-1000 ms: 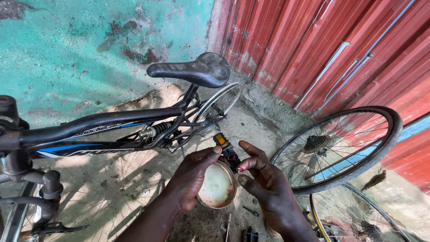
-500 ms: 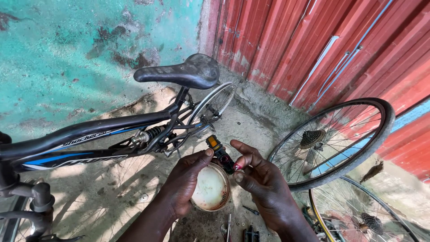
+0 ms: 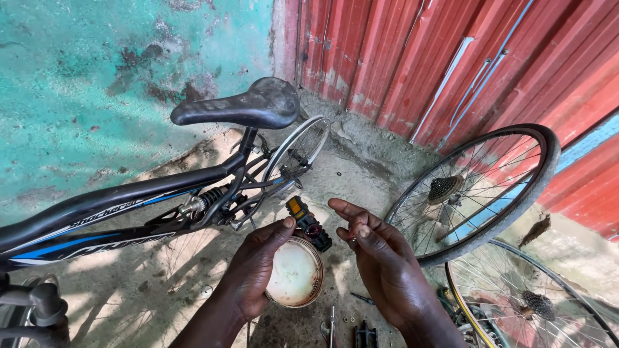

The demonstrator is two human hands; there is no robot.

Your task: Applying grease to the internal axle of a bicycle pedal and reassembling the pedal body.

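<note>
A person's left hand (image 3: 258,267) gripped a black bicycle pedal (image 3: 309,224) with an amber reflector at its end, thumb and fingers clamped around the pedal body, in front of a black-framed bicycle. Directly under the pedal and against the same hand sat a shallow round tin (image 3: 295,273), its metal rim dull and ridged and its inside filled with a smooth, pale, cream-coloured paste; whether the left hand also carried the tin could not be told.

The right hand (image 3: 380,264) was held just beside the pedal, fingers curled and drawn together around something very small between thumb and fingertips, too tiny to identify.

The bicycle (image 3: 161,206) showed a textured black saddle (image 3: 242,106), a coiled rear shock spring and a thin spoked rear wheel. Two loose spoked wheels (image 3: 480,190) with grey tyres and toothed sprocket clusters leaned near a ribbed red corrugated metal wall (image 3: 419,58). A rough, flaking turquoise wall (image 3: 103,77) stood to the left, above a dusty, cracked concrete floor (image 3: 361,167) scattered with small tools and washers.
</note>
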